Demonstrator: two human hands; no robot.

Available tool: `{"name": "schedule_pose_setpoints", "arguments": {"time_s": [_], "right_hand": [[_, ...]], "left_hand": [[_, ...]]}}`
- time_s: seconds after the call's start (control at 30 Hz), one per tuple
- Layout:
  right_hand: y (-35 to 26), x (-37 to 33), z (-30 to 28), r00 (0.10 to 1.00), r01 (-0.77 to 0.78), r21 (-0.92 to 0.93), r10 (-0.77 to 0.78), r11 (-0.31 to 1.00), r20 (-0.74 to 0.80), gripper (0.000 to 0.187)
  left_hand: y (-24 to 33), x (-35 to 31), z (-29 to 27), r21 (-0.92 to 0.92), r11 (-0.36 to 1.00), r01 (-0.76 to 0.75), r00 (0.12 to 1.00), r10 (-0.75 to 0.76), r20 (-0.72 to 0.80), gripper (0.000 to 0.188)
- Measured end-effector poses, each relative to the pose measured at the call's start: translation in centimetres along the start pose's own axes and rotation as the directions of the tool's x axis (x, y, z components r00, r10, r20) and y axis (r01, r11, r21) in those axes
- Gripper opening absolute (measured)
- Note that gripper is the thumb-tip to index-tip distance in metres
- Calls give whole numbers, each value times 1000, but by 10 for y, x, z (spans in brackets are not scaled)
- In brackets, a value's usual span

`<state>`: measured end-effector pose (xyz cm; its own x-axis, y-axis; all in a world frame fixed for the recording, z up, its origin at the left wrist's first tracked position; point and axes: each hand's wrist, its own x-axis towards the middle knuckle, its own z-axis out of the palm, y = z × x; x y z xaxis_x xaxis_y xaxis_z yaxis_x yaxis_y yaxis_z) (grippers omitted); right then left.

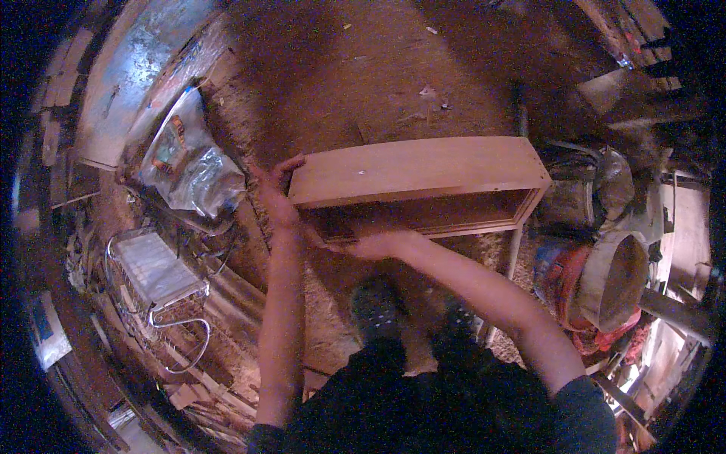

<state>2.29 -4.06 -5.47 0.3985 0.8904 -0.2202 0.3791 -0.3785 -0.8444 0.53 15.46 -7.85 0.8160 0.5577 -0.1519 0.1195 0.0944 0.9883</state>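
Note:
A long, shallow wooden box [423, 168] with an open side toward me lies crosswise in front of me. My left hand [277, 193] is at its left end, fingers bent over the far left corner and the thumb side apart. Along the near lower rim, toward the left, is my right hand [374, 244], its forearm crossing from the right. Its fingertips blur into the shadow beside the rim, so their grip is unclear. The box's inside is dark. What carries its underside is mostly hidden.
To the left are a clear plastic bag [200, 170] and a metal-framed chair [155, 268] with a pale seat. On the right stand a round drum-like container [612, 280] and a dark bundle [578, 185]. Wood scraps [208, 405] lie at lower left. Sawdust-brown floor [363, 68] stretches beyond the box.

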Motion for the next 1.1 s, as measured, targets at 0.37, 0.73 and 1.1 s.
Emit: {"name": "schedule_pose_setpoints", "arguments": {"time_s": [0.37, 0.73, 1.1], "right_hand": [[-9, -45, 1, 965, -180, -125, 200, 976, 172, 67], [70, -124, -61, 613, -790, -238, 738, 565, -283, 66], [65, -145, -71, 608, -788, -286, 764, 546, -215, 69]], "left_hand": [[-2, 6, 3, -236, 949, 208, 977, -211, 13, 83], [-6, 8, 2, -163, 977, 135, 990, -139, -10, 81], [-3, 18, 2, -96, 980, 175, 984, -177, -20, 82]]}}
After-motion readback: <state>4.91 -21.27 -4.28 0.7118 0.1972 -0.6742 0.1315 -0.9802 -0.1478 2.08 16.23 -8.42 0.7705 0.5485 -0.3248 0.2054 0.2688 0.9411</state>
